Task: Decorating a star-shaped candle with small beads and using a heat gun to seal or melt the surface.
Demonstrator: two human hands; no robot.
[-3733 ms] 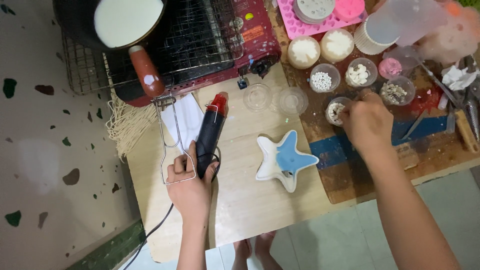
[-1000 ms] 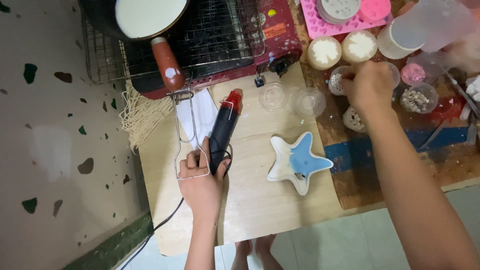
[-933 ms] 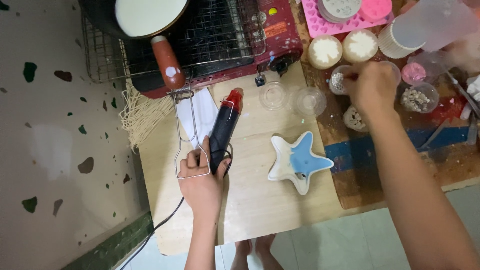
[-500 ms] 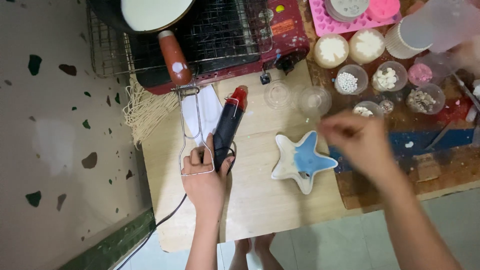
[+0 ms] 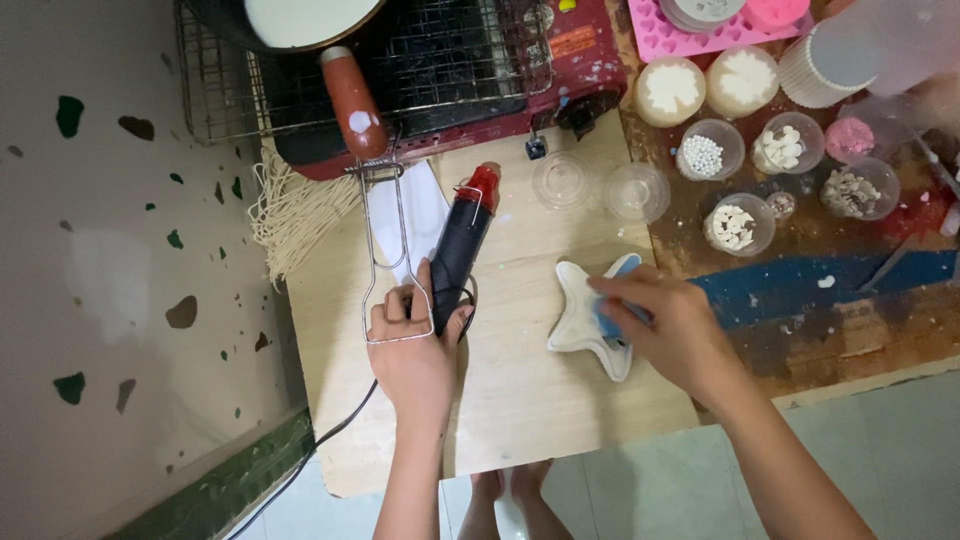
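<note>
Your left hand [image 5: 415, 345] grips the glue gun [image 5: 462, 240] on the wooden board [image 5: 520, 390], nozzle aimed toward the red stove [image 5: 450, 70]. Your right hand [image 5: 665, 325] reaches over the star-shaped dish [image 5: 580, 320]; whether its fingers pinch anything cannot be told. The cord [image 5: 330, 440] could snag and tug the gun. Small bowls of beads [image 5: 710, 155] crowd nearby and could tip.

Even, soft indoor light; shadows faint. Right hand [image 5: 670, 330] slightly motion-blurred. Top-right corner hazy and washed out. Mild wide-angle stretch at edges.
</note>
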